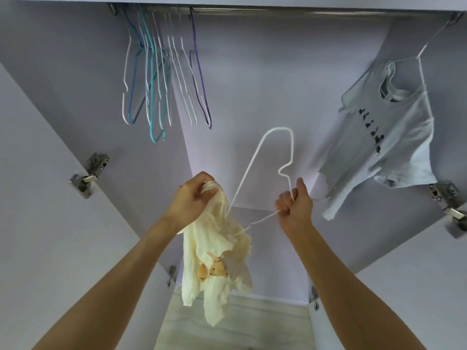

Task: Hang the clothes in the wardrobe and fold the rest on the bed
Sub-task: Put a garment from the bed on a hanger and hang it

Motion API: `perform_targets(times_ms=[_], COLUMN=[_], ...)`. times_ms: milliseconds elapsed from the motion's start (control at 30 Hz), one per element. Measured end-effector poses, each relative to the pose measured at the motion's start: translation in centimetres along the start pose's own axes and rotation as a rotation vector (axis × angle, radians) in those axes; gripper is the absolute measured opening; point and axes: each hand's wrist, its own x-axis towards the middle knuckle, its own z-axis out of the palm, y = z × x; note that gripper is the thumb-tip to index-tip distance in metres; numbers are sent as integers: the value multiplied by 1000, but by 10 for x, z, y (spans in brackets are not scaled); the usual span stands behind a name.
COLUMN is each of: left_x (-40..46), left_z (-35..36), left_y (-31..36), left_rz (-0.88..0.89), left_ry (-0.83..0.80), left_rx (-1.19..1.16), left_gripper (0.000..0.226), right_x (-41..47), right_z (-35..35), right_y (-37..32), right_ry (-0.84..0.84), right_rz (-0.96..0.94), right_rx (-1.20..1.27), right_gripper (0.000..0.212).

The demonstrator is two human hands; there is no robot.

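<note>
A small cream garment (217,263) with a bear picture hangs from my left hand (193,195), which grips its bunched top edge. My right hand (294,205) grips a white wire hanger (255,157) near its hook end. One arm of the hanger runs down into the cream garment, and its rounded shoulder points up between my hands. Both hands are inside the open wardrobe, below the rail (252,10). A pale blue T-shirt (394,127) with a dark print hangs on a white hanger at the right end of the rail.
Several bare hangers (161,79), white, blue, teal and purple, hang bunched at the rail's left end. Open wardrobe doors with metal hinges (89,173) stand at both sides. The lilac back wall and a pale wooden floor (235,322) show below.
</note>
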Motion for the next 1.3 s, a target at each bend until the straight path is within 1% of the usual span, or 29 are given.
perform_targets(times_ms=[100,200,267,300,333,400,433,467,500,533,567,633,700,767,833,900,933,1000,1033,1100,1167,1233,1300], left_x=[-9,-19,-24,-27,-28,-32,-36,-39,-43,-44,-44,-43,-42,-41,-40,-41,-42,-47,-51,-59,-65,-67,-67], left_z=[-15,-37,-54,-60,-64,-71,-70,-68,-66,-65,-63,-62,-61,-60,-65,-76,-82,-90,-93,-93,-89,-84,-84], left_y=[15,24,22,18,12,-4,-10,-17,-18,-18,-15,-4,12,24,32,32,30,17,8,-12,-29,-40,-49], left_rz=[56,76,75,55,20,-105,-178,-233,-263,-257,-237,-176,-122,-87,-52,-27,-24,-58,-110,-237,-304,-341,-366], left_ry=[-38,7,63,106,174,325,370,385,380,361,322,238,181,148,167,249,315,448,509,596,614,618,638], left_rx=[-135,-311,-329,-283,-177,193,353,434,428,347,229,-19,-194,-313,-338,-312,-255,3,159,376,434,422,361], left_gripper=[16,19,20,20,17,6,9,12,11,8,13,23,25,24,22,25,27,20,13,13,11,9,11], right_x=[5,16,23,27,30,32,31,30,28,26,24,21,20,19,18,19,20,24,26,26,22,18,17], right_z=[14,16,18,19,21,31,36,42,48,54,60,69,70,67,58,51,49,49,52,61,71,78,84], right_y=[11,22,26,24,20,11,7,4,2,2,5,15,33,57,80,91,92,88,83,72,65,60,56], right_ry=[-2,59,95,104,103,68,39,7,-23,-47,-65,-105,-130,-136,-106,-54,-34,-26,-38,-87,-146,-211,-236], right_rz=[6,-1,-28,-66,-121,-264,-332,-376,-386,-359,-294,-110,26,97,89,22,-21,-142,-223,-380,-527,-648,-694], right_rx=[-100,-238,-324,-366,-409,-497,-526,-541,-542,-521,-463,-267,-154,-187,-291,-410,-464,-552,-608,-739,-879,-981,-1024], right_gripper=[47,45,44,45,46,50,51,52,51,49,48,43,42,45,45,46,47,51,54,57,59,60,58])
